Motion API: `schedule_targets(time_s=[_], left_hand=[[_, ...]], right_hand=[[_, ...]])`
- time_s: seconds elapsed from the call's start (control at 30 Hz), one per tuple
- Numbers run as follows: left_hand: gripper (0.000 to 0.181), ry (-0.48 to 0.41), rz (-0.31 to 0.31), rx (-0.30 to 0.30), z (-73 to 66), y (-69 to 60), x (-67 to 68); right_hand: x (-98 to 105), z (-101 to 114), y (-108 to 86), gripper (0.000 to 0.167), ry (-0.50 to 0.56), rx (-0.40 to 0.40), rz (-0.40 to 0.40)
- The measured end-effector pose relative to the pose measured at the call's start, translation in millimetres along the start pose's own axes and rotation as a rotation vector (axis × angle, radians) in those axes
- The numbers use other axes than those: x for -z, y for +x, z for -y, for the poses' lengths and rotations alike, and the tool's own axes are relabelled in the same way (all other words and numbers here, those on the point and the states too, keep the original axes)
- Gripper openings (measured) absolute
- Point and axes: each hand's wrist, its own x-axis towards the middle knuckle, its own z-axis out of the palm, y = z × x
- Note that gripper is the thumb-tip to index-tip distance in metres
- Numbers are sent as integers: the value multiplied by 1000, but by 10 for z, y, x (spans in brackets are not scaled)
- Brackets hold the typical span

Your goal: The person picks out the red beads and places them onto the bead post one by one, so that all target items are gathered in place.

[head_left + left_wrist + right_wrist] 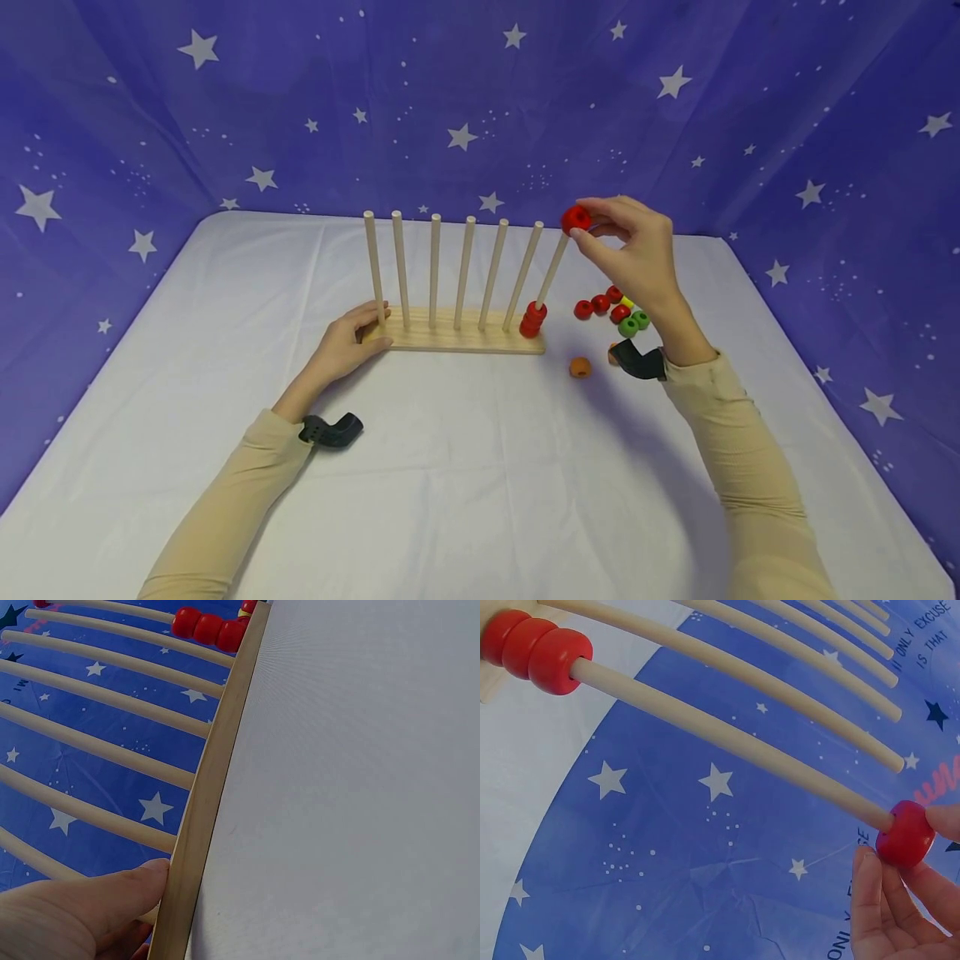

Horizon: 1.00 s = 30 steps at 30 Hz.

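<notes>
Pale wood sits under my left hand [345, 343]: I grip the left end of the peg rack [450, 340], thumb along the near side of its base and fingers towards the far side, forearm coming up from the lower left. My right hand [637, 247] is raised above the rack's right end, well apart from the left, fingers pointing leftward and pinching a red bead [570, 220] against the thumb. That bead is at the top of the rack's rightmost peg [552, 271], the tip meeting its hole; how far it is threaded I cannot tell.

The rack's long base runs left to right before me on the white tabletop [450, 500], and its seven pegs point upward. Three red beads [532, 321] are stacked, touching, at the foot of the rightmost peg.

Off the rack's right end lie loose red beads [600, 304], green beads [628, 327] and a yellow bead [627, 301]; an orange bead [580, 367] lies nearer me, right of the rack's front corner.

Behind the rack hangs a blue backdrop [420, 75] with white stars. In the right wrist view its dark print reads "ONLY EXCUSE" and "IS THAT", beside pink lettering cut off by the edge.
</notes>
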Motion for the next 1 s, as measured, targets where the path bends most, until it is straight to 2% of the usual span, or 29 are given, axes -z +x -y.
schedule_targets(time_s=[0.73,1.0], left_hand=[[48,-14,-1,-7,-12,-9,7],[48,-9,1,-3,-18,-10,6]], right_hand=[[-72,-74,-28,32,-59,-40,66],[-157,-178,-103,22,-55,-32,82]])
